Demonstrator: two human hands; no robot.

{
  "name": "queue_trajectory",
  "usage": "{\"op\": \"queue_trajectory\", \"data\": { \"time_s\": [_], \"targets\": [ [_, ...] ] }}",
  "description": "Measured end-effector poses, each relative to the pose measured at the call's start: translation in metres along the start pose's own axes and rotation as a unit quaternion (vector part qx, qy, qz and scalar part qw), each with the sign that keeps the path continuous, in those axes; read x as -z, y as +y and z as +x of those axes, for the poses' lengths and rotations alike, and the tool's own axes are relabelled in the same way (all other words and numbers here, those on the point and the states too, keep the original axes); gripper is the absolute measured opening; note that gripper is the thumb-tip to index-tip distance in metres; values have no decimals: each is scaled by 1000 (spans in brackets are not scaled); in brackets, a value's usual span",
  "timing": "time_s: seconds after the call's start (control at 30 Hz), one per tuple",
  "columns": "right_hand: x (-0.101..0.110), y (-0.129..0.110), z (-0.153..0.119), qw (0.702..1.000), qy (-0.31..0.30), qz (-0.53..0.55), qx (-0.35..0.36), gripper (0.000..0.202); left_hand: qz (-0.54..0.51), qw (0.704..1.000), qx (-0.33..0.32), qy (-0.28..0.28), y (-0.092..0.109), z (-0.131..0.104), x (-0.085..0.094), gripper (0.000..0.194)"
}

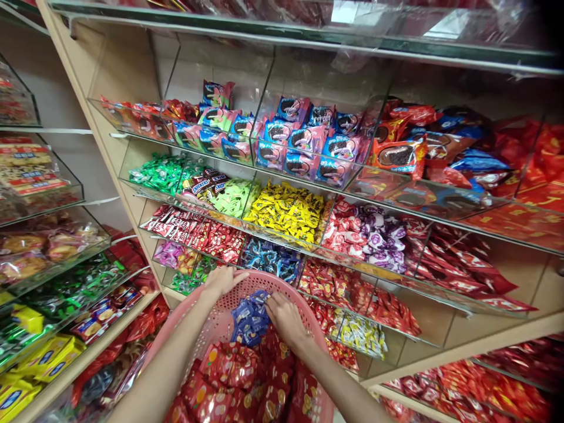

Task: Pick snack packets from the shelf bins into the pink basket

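Red packets (229, 367) sit closest, camera-side of the right hand's (286, 317) fingers, in a pink basket (220, 323). Left hand's (222, 281) fingers are closed over its far rim. Right ones are half-curled, blue packets (249, 320) just left of them; can't tell if any's pinched. Those look light, crinkly, kinda slippery: I'd scoop underneath. Basket seems stiffish, rim's your handhold.

We look from head, forward and down over left hand (222, 281) and right hand (286, 318); basket (221, 324) near, shelves (440, 356) farther beyond hands.
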State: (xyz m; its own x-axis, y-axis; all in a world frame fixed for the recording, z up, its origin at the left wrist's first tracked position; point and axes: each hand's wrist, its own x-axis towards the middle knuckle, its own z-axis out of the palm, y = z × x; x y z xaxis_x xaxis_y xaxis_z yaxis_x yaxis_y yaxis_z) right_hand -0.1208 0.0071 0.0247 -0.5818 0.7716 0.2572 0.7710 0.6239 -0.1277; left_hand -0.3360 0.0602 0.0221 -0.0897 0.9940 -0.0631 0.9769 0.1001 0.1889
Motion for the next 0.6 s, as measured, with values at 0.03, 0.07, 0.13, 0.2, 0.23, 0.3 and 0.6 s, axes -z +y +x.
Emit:
{"op": "queue_trajectory", "data": {
  "time_s": [0.03, 0.07, 0.13, 0.2, 0.23, 0.3, 0.6],
  "targets": [
    [-2, -1, -1, 1000, -10, -4, -3, 26, -1, 1000, -4, 3, 0, 0, 0, 79],
    [-3, -2, -1, 1000, -18, -6, -6, 26, -1, 1000, -7, 6, -1, 0, 0, 79],
    [-6, -2, -2, 999, -27, -12, -12, 25, -2, 1000, -9, 10, -1, -1, 0, 78],
    [-9, -1, -2, 999, -31, -22, -13, 24, -3, 1000, -10, 8, -1, -1, 1, 78],
    [-11, -1, -3, 999, -33, -28, -11, 23, -3, 1000, -11, 8, -1, -1, 1, 78],
    [-14, -2, -5, 998, -39, -38, -6, 21, -1, 1000, -14, 9, -2, -1, 0, 78],
    [6, -4, -37, 990, 58, 100, -76, 24, 0, 1000, -17, 10, -2, 0, 1, 78]
  ]
}}
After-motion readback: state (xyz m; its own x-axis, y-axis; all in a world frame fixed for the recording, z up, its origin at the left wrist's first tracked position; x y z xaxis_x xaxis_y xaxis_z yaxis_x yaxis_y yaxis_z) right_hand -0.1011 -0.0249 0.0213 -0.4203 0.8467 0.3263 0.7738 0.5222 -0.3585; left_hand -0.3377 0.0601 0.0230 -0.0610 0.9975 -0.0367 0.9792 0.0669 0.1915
